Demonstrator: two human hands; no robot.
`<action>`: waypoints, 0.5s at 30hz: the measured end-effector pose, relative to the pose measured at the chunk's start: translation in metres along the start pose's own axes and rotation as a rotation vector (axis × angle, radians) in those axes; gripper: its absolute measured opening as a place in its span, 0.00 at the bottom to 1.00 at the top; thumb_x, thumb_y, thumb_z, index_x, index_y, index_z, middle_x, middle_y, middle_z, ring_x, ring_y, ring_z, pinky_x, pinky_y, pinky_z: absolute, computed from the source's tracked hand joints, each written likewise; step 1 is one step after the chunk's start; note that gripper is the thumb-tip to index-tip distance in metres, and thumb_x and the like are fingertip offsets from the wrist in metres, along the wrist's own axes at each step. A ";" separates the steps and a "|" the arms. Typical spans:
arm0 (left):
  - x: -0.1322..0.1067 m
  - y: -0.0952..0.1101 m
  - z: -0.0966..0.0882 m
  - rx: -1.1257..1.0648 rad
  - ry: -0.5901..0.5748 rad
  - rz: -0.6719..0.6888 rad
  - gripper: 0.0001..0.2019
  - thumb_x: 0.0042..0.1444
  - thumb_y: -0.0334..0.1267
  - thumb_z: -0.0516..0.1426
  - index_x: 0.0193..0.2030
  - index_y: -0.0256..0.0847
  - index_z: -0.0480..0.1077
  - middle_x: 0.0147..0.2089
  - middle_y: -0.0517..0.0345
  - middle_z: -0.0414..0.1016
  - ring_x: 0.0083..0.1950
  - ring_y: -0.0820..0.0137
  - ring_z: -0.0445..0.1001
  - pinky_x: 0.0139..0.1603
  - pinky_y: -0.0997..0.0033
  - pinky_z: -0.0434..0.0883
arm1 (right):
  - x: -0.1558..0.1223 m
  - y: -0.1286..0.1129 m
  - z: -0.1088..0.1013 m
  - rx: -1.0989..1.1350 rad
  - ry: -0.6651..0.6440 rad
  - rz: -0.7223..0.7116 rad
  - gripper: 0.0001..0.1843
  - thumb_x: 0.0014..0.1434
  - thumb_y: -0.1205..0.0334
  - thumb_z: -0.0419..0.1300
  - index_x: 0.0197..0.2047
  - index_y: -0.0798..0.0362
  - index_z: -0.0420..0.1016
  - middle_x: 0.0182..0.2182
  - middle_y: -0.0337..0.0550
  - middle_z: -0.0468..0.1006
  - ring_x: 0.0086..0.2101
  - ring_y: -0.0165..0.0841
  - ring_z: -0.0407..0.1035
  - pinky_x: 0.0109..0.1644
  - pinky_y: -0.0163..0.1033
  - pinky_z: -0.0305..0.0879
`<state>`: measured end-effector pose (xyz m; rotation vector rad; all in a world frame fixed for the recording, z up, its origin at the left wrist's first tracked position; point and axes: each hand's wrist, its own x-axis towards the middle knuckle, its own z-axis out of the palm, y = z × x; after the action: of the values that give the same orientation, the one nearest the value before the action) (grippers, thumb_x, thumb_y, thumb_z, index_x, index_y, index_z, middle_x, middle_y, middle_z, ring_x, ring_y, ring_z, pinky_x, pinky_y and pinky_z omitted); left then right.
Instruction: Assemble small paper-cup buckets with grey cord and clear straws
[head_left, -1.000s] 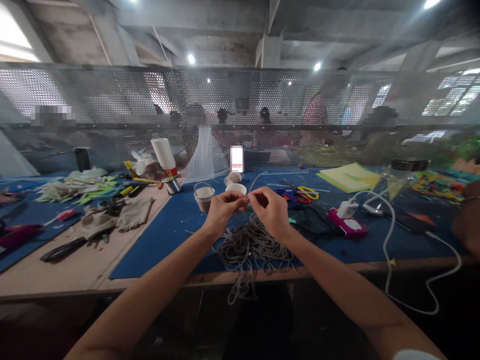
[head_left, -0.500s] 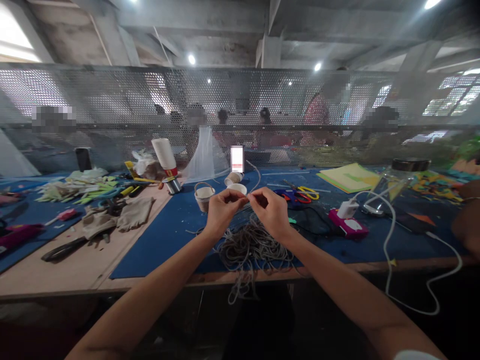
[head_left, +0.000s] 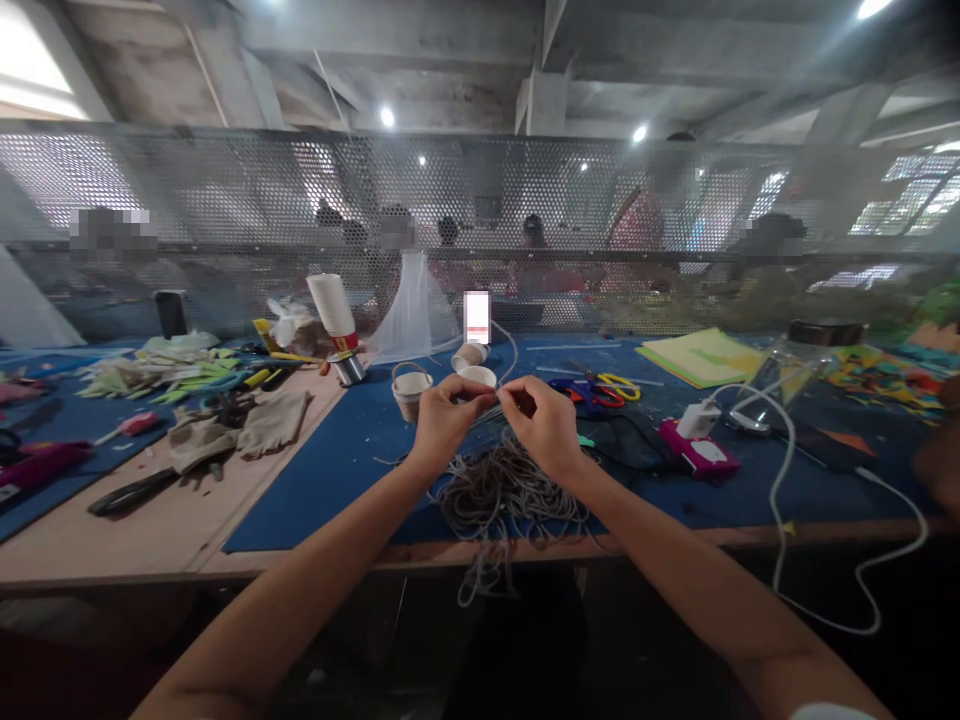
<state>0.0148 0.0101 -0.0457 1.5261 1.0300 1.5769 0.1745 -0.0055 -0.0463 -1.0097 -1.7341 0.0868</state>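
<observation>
My left hand (head_left: 448, 422) and my right hand (head_left: 546, 425) meet fingertip to fingertip above the blue mat (head_left: 322, 470). Both are closed in a pinch on a thin grey cord (head_left: 515, 352), whose free length curves up behind the right fingers. Exactly how the cord runs between the fingertips is too small to see. Below the hands lies a tangled heap of the same grey cord (head_left: 499, 495), with loops hanging over the table edge. Just beyond the left hand stand a small cord-wrapped cup with a handle (head_left: 410, 398) and a white cup (head_left: 478, 376); another wrapped cup (head_left: 466, 357) lies tipped behind them.
Scissors (head_left: 616, 388), a magenta power socket (head_left: 701, 450) with a white cable, coloured sheets (head_left: 701, 355) and a large clear jar (head_left: 787, 370) are on the right. Stacked paper cups (head_left: 330, 305), gloves (head_left: 274, 422) and tools lie left. People sit behind a perforated screen (head_left: 255, 200).
The view has shifted very slightly. Both hands keep their pinch on the cord in nearly the same place, and the cord's free length curves a little differently.
</observation>
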 end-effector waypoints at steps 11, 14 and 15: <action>0.000 -0.002 0.001 0.085 0.045 0.039 0.08 0.45 0.38 0.69 0.31 0.38 0.78 0.33 0.54 0.79 0.35 0.69 0.74 0.38 0.70 0.70 | 0.000 0.000 0.000 -0.017 -0.011 -0.016 0.10 0.65 0.55 0.55 0.38 0.50 0.75 0.33 0.42 0.79 0.32 0.33 0.72 0.37 0.36 0.64; -0.001 -0.001 0.002 0.091 0.057 0.060 0.08 0.45 0.38 0.69 0.30 0.38 0.78 0.31 0.55 0.79 0.34 0.69 0.74 0.37 0.70 0.70 | 0.000 -0.001 0.000 -0.023 -0.011 -0.035 0.10 0.65 0.56 0.55 0.38 0.50 0.75 0.34 0.41 0.80 0.33 0.33 0.72 0.39 0.36 0.64; -0.002 0.000 0.002 0.097 0.060 0.071 0.08 0.45 0.38 0.69 0.30 0.38 0.78 0.31 0.55 0.79 0.33 0.68 0.74 0.37 0.69 0.70 | 0.000 -0.001 0.000 -0.027 -0.014 -0.042 0.10 0.65 0.56 0.55 0.38 0.50 0.75 0.34 0.42 0.80 0.33 0.33 0.73 0.39 0.36 0.64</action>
<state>0.0168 0.0084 -0.0463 1.6043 1.1111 1.6519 0.1743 -0.0061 -0.0461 -0.9940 -1.7729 0.0441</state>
